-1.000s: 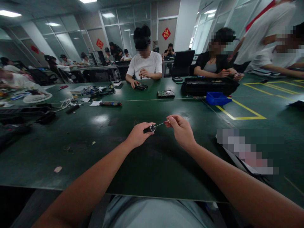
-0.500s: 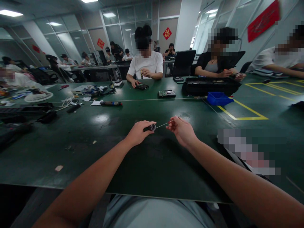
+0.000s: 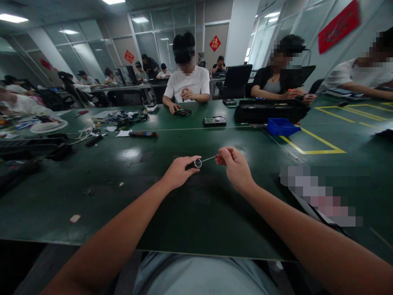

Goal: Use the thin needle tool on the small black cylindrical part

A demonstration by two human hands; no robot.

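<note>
My left hand (image 3: 178,172) is closed round a short black flashlight-like tube (image 3: 192,165), its round silver-rimmed end (image 3: 198,163) turned toward my right hand. Between the fingertips of my right hand (image 3: 238,166) is the red handle of a thin screwdriver (image 3: 208,159), mostly hidden by the fingers. Its slim metal shaft reaches left and slightly down to the tube's rimmed end. Whether the tip touches anything inside the tube cannot be made out. Both hands are held over the middle of the green table (image 3: 184,217).
A blue bin (image 3: 282,127) and a long black case (image 3: 272,110) stand at the back right. A circuit-board device (image 3: 214,121) lies ahead, a dark pen-like tool (image 3: 143,134) to its left. Cables and parts crowd the far left. A person (image 3: 188,84) works opposite.
My right fingers have shifted on the screwdriver, covering more of its red handle, with the thumb now on top. The shaft tip sits further over the tube's opening. My left hand stays put.
</note>
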